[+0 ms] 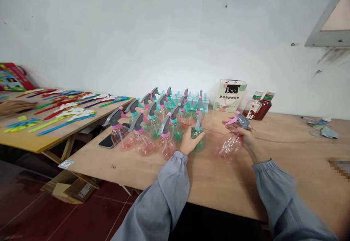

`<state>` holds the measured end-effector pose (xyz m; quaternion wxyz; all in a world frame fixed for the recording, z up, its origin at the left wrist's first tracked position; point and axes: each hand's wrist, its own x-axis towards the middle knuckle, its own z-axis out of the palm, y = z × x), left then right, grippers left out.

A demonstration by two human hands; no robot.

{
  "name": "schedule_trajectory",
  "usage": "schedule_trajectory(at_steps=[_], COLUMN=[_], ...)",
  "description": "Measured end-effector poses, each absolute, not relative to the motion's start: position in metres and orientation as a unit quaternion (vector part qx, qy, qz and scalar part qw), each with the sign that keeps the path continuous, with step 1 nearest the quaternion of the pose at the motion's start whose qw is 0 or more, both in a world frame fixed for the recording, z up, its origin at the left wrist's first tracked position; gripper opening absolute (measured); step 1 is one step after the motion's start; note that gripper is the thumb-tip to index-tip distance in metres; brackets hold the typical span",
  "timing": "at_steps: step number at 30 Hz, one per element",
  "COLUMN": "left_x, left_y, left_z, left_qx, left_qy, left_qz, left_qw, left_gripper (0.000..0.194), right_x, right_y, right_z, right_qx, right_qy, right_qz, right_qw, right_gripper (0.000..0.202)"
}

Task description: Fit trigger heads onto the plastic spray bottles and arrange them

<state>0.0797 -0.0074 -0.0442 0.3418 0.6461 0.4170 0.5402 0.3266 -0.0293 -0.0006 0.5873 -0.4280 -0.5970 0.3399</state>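
Note:
My left hand (191,140) is wrapped round the body of a green spray bottle (200,143) at the right front of a group of bottles. To its right, my right hand (243,133) grips a clear pink spray bottle (230,147) near its neck, its grey and pink trigger head tilted. Pink spray bottles (143,142) and green spray bottles (154,126) stand in rows left of my left hand, all with grey trigger heads. Some at the back are partly hidden by those in front.
A phone (106,142) lies by the left bottles. Behind stand a teal rack (195,102), a paper bag (229,97) and two drink bottles (264,106). A cloth (329,132) lies far right. On the left table, another person's hand (18,107) is beside colourful strips (65,122).

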Motion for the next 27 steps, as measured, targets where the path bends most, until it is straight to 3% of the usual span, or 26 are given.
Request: schedule_trajectory(at_steps=[8,13,24,27], left_x=[0.082,0.082,0.082,0.082], left_y=[-0.009,-0.009,-0.009,-0.010], left_z=[-0.048,-0.048,-0.047,-0.046], left_qx=[0.644,0.642,0.645,0.645], left_qy=[0.424,0.422,0.417,0.417], left_qz=[0.546,0.547,0.551,0.548], left_qw=[0.329,0.333,0.327,0.330], left_gripper=[0.036,0.036,0.037,0.036], right_x=[0.295,0.288,0.266,0.262], right_y=[-0.045,-0.051,-0.058,-0.061], right_z=[0.007,0.010,0.015,0.019], right_qx=[-0.383,-0.364,-0.342,-0.346], right_qy=[-0.633,-0.620,-0.567,-0.560], right_qz=[0.418,0.427,0.476,0.473], right_qw=[0.527,0.548,0.579,0.586], right_gripper=[0.065,0.064,0.053,0.036])
